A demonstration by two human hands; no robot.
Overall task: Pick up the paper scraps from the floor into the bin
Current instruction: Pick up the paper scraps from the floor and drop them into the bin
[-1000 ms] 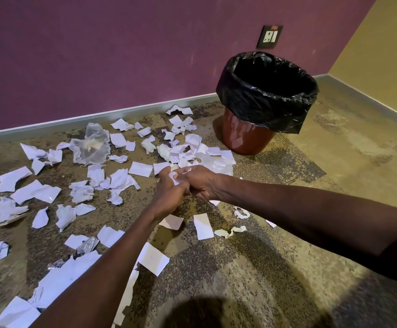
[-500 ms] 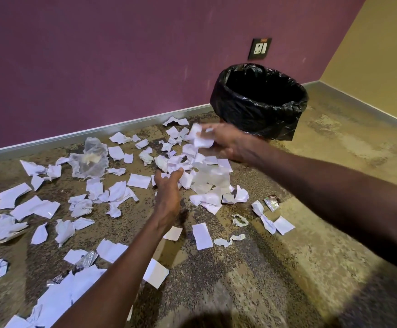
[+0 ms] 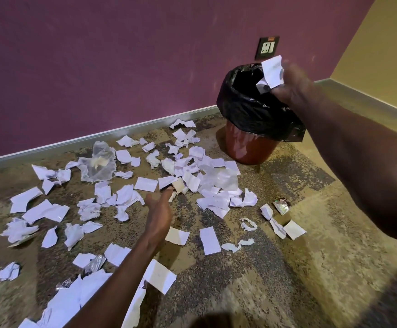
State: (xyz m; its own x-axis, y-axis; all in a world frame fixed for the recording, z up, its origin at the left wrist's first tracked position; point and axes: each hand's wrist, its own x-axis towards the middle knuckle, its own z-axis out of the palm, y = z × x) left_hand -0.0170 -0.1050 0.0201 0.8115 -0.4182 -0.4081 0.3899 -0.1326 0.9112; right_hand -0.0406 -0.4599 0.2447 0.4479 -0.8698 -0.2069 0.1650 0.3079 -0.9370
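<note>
R hand [image 3: 294, 84] over bin [image 3: 251, 110] mouth, fingers pinched on white scraps [image 3: 271, 72]. L hand [image 3: 159, 209] low over floor [image 3: 275, 280] litter, fingers spread wide, holding nothing.

White paper scraps [image 3: 207, 183], torn and partly crumpled, lie scattered over the floor [image 3: 275, 280], thickest in a heap just left of the bin [image 3: 251, 147] and thinning out toward the left and near edge. Flat rectangular pieces lie among creased ones. One bunched scrap [image 3: 272, 72] sits above the bin's open mouth, pinched in the right hand [image 3: 292, 84]. The bin is a reddish-brown tub standing upright by the wall, lined with a black bag [image 3: 251, 110] folded over its rim.
</note>
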